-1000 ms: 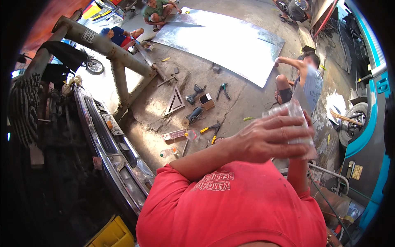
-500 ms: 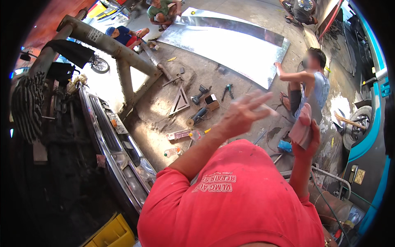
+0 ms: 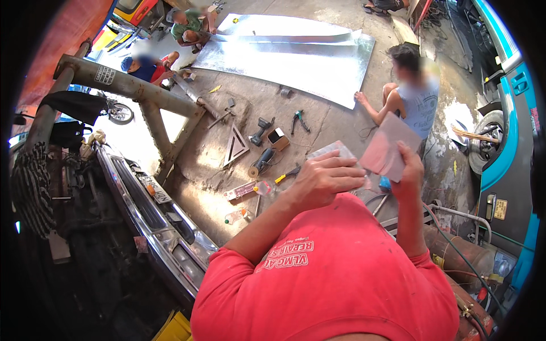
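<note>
Gripping a flat, pinkish-grey rectangular sheet [image 3: 388,145] in the right hand [image 3: 410,169]. Holding a pale, glossy, pink-tinged sheet [image 3: 336,149] beneath the fingers of the left hand [image 3: 323,182], near the first. Wearing a bright red printed T-shirt [image 3: 330,278]. Looking down at a grey concrete floor [image 3: 321,128], past a pale triangular set square [image 3: 239,152], a dark pistol-shaped power drill [image 3: 260,132] and a teal-handled tool [image 3: 300,120], toward a broad, shiny metal sheet [image 3: 284,63].
</note>
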Demonstrator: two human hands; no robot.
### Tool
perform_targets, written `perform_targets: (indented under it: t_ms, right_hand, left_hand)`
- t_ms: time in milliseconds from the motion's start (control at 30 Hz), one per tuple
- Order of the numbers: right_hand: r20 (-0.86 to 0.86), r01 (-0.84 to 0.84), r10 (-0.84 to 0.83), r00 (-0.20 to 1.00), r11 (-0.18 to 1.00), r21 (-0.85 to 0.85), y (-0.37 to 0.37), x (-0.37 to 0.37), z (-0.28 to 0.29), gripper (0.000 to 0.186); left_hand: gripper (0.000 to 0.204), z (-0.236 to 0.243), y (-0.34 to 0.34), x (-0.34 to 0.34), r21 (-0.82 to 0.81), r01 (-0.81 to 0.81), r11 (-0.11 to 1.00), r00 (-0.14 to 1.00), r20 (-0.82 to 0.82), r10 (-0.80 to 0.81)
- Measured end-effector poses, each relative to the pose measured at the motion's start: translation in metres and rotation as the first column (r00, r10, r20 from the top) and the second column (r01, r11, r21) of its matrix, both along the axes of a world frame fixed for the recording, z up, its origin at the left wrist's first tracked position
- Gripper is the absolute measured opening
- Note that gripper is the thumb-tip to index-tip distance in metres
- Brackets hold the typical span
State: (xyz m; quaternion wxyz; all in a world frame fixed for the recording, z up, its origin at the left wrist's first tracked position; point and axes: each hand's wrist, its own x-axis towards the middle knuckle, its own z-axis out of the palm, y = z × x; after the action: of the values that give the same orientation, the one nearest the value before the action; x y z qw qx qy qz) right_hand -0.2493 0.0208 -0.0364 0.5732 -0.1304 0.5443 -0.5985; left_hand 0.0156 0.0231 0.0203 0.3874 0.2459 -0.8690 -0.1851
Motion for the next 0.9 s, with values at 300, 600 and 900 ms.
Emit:
perform_targets:
  t_ms: [300, 600, 900]
  right_hand:
    - [0.573, -0.059, 0.268, 0.775, 0.932, -0.357, 0.03, 0.016, 0.014, 0.033]
    - [0.247, -0.022, 0.11, 0.963, 0.942, -0.336, 0.016, -0.026, 0.011, 0.032]
    - [-0.16, -0.203, 0.148, 0.976, 0.881, -0.428, 0.026, -0.04, -0.003, 0.03]
  left_hand:
    - [0.031, 0.043, 0.008, -0.023, -0.246, 0.027, 0.969, 0.979, -0.191, -0.076]
    - [0.025, -0.032, 0.007, 0.014, 0.059, -0.083, 0.995, 0.993, 0.083, 0.078]
    - [0.045, 0.003, -0.015, 0.039, 0.022, -0.292, 0.956, 0.955, 0.054, 0.291]
